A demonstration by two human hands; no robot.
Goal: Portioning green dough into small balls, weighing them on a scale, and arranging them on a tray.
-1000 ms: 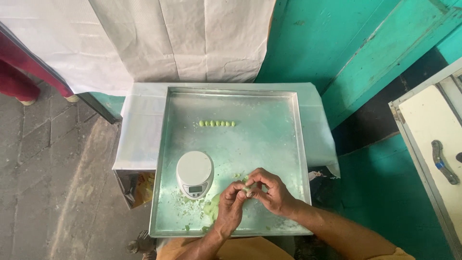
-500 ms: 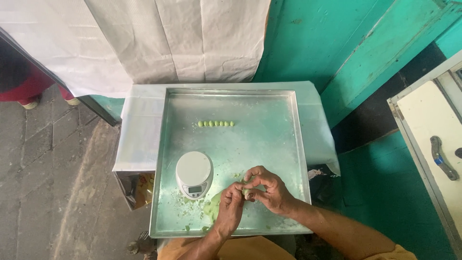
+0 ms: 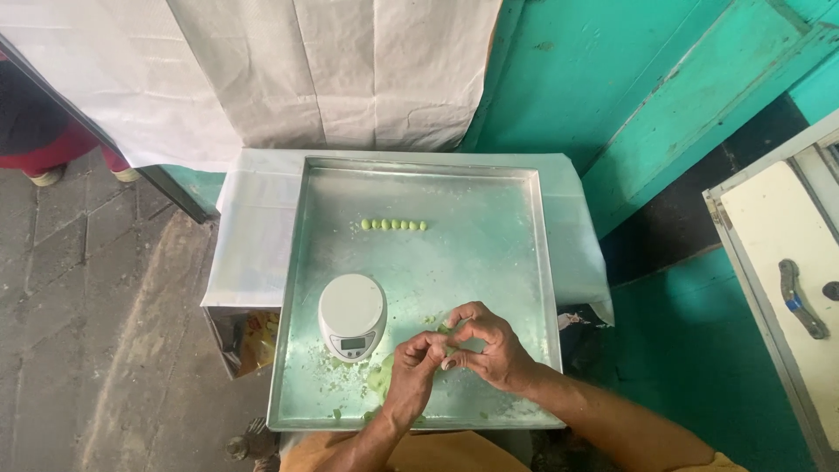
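A large square metal tray (image 3: 489,201) lies in front of me. My left hand (image 3: 412,371) and my right hand (image 3: 489,343) meet over its near edge, fingertips pinched together on a small green dough piece (image 3: 447,343) that is mostly hidden by the fingers. A row of several small green dough balls (image 3: 394,225) lies farther back on the tray. A round white digital scale (image 3: 351,313) stands just left of my left hand. A pale green lump of dough (image 3: 379,381) and green crumbs lie under my left wrist.
The tray rests on a small table covered with a white cloth (image 3: 249,236). A white sheet (image 3: 332,70) hangs behind it against a green wall (image 3: 603,79). A cream cabinet (image 3: 786,280) stands at the right. A person in red and black (image 3: 44,131) is at the far left.
Both hands have stayed joined over the tray's near edge, fingers working the small green piece. The camera has shifted slightly. The dough balls and scale have not moved.
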